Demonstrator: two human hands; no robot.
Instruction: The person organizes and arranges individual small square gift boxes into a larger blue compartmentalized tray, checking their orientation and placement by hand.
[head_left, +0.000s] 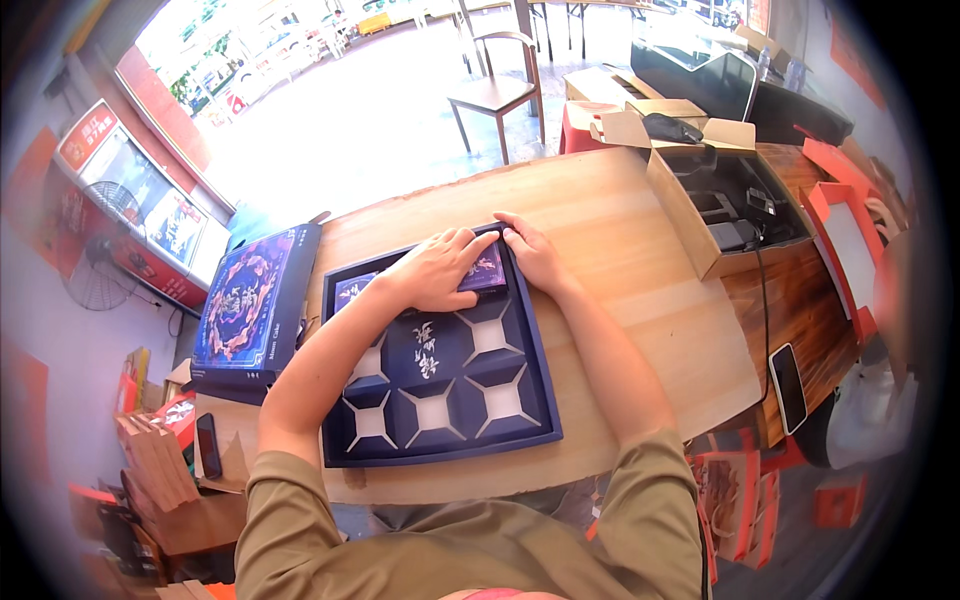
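Observation:
A dark blue mooncake gift box base (551, 390) lies in front of me on the board-covered table, with a compartment insert (424, 360) inside. My left hand (439, 270) lies palm down across its far row, over small purple printed boxes. One small purple box (486, 274) shows beside my left fingers, in the far right compartment; another small box (352, 287) shows partly at the far left. What is under the palm is hidden. My right hand (534, 251) grips the far right corner of the base, thumb near the rim and fingers outside. Several nearer compartments are bare.
The printed blue lid (251, 300) rests at the left. An opened cardboard carton (682, 217) with black devices and a cable stands at the far right. Phones lie at the right (787, 390) and lower left (208, 446). A chair (499, 94) stands beyond the table.

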